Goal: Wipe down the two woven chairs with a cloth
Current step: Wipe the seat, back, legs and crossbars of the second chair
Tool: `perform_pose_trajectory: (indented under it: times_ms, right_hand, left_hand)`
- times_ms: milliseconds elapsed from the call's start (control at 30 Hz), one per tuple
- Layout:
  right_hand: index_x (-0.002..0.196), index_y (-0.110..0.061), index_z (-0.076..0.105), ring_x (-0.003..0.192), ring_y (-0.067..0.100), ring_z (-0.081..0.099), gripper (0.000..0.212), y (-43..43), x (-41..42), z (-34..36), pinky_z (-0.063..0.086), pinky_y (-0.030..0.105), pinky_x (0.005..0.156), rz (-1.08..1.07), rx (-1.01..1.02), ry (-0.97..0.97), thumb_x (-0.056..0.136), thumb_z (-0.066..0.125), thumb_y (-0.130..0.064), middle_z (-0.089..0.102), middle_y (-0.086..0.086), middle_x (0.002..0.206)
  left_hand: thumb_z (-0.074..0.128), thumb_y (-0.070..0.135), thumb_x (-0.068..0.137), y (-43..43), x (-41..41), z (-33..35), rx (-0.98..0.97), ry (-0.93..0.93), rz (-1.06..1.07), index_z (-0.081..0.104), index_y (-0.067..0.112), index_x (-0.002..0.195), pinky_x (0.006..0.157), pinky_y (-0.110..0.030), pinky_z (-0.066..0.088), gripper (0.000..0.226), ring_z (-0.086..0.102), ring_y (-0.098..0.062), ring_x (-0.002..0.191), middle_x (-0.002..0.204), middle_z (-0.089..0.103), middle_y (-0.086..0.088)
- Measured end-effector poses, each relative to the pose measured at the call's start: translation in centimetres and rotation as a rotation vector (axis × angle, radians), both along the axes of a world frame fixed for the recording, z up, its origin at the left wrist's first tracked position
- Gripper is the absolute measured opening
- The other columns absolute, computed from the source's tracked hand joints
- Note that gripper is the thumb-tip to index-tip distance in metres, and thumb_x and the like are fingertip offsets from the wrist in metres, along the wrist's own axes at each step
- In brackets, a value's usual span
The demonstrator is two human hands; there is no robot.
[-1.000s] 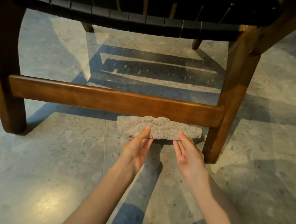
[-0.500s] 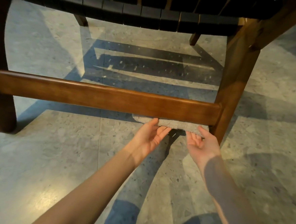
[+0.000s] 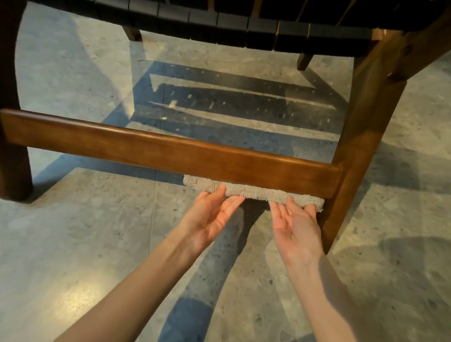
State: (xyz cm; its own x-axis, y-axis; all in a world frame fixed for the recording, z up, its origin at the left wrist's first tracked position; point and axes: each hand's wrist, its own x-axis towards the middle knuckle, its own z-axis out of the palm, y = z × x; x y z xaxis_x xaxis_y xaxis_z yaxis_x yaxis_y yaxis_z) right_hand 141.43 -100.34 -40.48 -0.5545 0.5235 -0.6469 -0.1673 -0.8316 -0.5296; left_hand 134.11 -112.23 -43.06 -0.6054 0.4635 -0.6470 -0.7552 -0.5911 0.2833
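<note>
Head view: we lose the woven chair [image 3: 203, 17] above its seat, and the cloth [image 3: 252, 191] sits half hidden under the crossbar [image 3: 167, 150]. Our left hand [image 3: 210, 218] and right hand [image 3: 295, 229] are palms up, fingers straight, pressing it from below, with the right hand beside the leg [image 3: 359, 153].

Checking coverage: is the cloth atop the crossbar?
No, the cloth sits under the crossbar, pressed up by the left hand and right hand.

Left hand [image 3: 210, 218] and right hand [image 3: 295, 229], palms up, pressed the cloth [image 3: 255, 192] against the rail [image 3: 167, 150] directly above them.
</note>
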Motion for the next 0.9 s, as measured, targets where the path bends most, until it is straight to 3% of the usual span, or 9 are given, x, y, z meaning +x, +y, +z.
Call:
perform_pose_trajectory:
  times_ms: [100,167,267,367,633,767,833,900]
  right_hand:
    - [0.144,-0.019,0.033,0.132,0.031,0.043,0.054,-1.0,-0.8,0.1,0.038,0.044,0.106,0.053,0.013,-0.012,0.097,0.038,0.009,0.049,0.013,0.135]
    - [0.148,-0.022,0.024,0.133,0.032,0.043,0.061,-1.8,-1.4,0.3,0.038,0.045,0.105,0.079,-0.032,-0.014,0.097,0.038,0.008,0.043,0.015,0.143]
    - [0.147,-0.025,0.022,0.135,0.037,0.037,0.064,-3.5,-2.5,0.6,0.037,0.051,0.105,0.116,-0.107,0.037,0.096,0.034,0.011,0.036,0.018,0.147]
    - [0.147,-0.028,0.023,0.137,0.039,0.032,0.067,-5.7,-3.6,0.8,0.034,0.055,0.107,0.152,-0.186,0.108,0.094,0.031,0.014,0.032,0.02,0.149]
    - [0.139,0.0,0.038,0.132,0.034,0.042,0.041,-11.5,-8.7,0.5,0.039,0.045,0.105,0.436,-0.25,0.092,0.098,0.036,0.003,0.048,0.018,0.14]
    - [0.126,-0.001,0.05,0.128,0.028,0.048,0.029,-14.9,-10.8,0.6,0.045,0.036,0.098,0.666,-0.145,0.013,0.099,0.038,-0.001,0.055,0.01,0.132]
    - [0.113,0.001,0.053,0.128,0.031,0.048,0.021,-16.8,-11.5,0.8,0.042,0.039,0.105,0.672,-0.21,0.069,0.098,0.038,0.001,0.054,0.014,0.133]
    - [0.116,0.004,0.052,0.128,0.033,0.048,0.024,-18.6,-12.2,1.0,0.041,0.041,0.106,0.648,-0.276,0.109,0.098,0.036,0.003,0.053,0.019,0.135]
  left_hand:
    - [0.047,0.0,0.095,-1.2,-0.4,0.1,-0.022,0.012,0.036,0.042,0.007,0.119,0.074,-0.041,0.055,0.025,0.064,-0.036,0.101,0.111,0.063,-0.032]
    - [0.047,0.001,0.096,-2.4,-0.7,-0.1,-0.029,0.026,0.074,0.041,0.009,0.122,0.075,-0.042,0.055,0.028,0.062,-0.035,0.107,0.117,0.06,-0.031]
    - [0.046,0.0,0.095,-4.4,-1.2,0.1,-0.042,0.061,0.111,0.05,0.005,0.102,0.068,-0.038,0.058,0.009,0.069,-0.032,0.087,0.096,0.069,-0.027]
    - [0.046,0.0,0.095,-6.9,-2.0,0.4,-0.04,0.068,0.167,0.052,0.007,0.103,0.059,-0.037,0.06,0.013,0.071,-0.032,0.076,0.088,0.071,-0.024]
    - [0.046,0.0,0.095,-14.3,-5.9,1.0,-0.152,0.107,0.253,0.054,0.009,0.112,0.055,-0.035,0.059,0.021,0.072,-0.03,0.075,0.094,0.071,-0.021]
    - [0.044,0.002,0.097,-18.0,-7.9,1.7,-0.237,0.139,0.265,0.05,0.009,0.126,0.066,-0.035,0.057,0.03,0.069,-0.027,0.085,0.119,0.063,-0.022]
    - [0.045,0.002,0.097,-20.0,-8.9,1.9,-0.259,0.146,0.273,0.05,0.008,0.126,0.067,-0.034,0.057,0.031,0.069,-0.026,0.084,0.114,0.065,-0.022]
    - [0.045,0.003,0.097,-21.8,-9.7,1.9,-0.291,0.156,0.271,0.051,0.008,0.125,0.068,-0.034,0.057,0.029,0.07,-0.026,0.083,0.111,0.066,-0.02]
